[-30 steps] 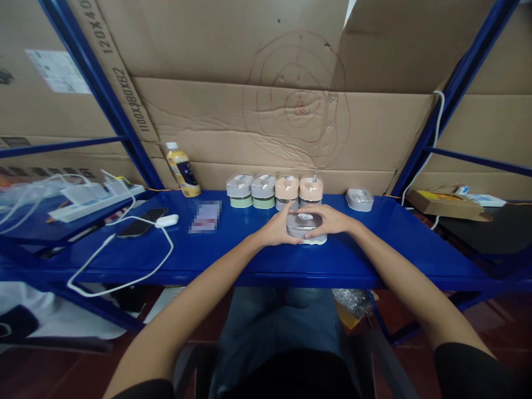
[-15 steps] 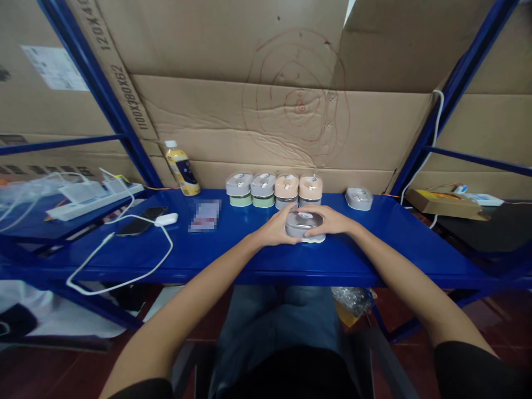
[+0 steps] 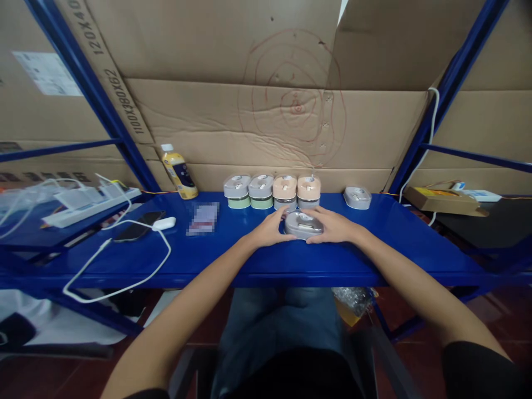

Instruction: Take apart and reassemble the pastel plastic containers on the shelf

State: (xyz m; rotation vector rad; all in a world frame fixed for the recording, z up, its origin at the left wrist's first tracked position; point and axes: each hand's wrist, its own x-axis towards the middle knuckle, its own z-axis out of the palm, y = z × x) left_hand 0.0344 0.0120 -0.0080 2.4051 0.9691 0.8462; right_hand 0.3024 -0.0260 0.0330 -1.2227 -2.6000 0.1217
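A small grey lidded box [image 3: 303, 224] sits on the blue shelf [image 3: 233, 255] in front of me. My left hand [image 3: 268, 229] clasps its left side and my right hand [image 3: 334, 226] clasps its right side, fingers curled round it. Just behind it stands a row of stacked boxes: two grey-on-green stacks [image 3: 248, 191] and two peach-on-grey stacks [image 3: 296, 192]. One more grey box [image 3: 357, 197] lies alone to the right.
A yellow drink bottle [image 3: 178, 173] stands at the back left. Left of my hands lie a blurred card [image 3: 203, 218], a dark phone [image 3: 135, 225] and a white charger with its cable [image 3: 163, 224]. A power strip [image 3: 89, 197] lies far left, cardboard behind.
The grey lid has come down; the white base seen under it before no longer shows. Both hands stay on the box and have sunk slightly.
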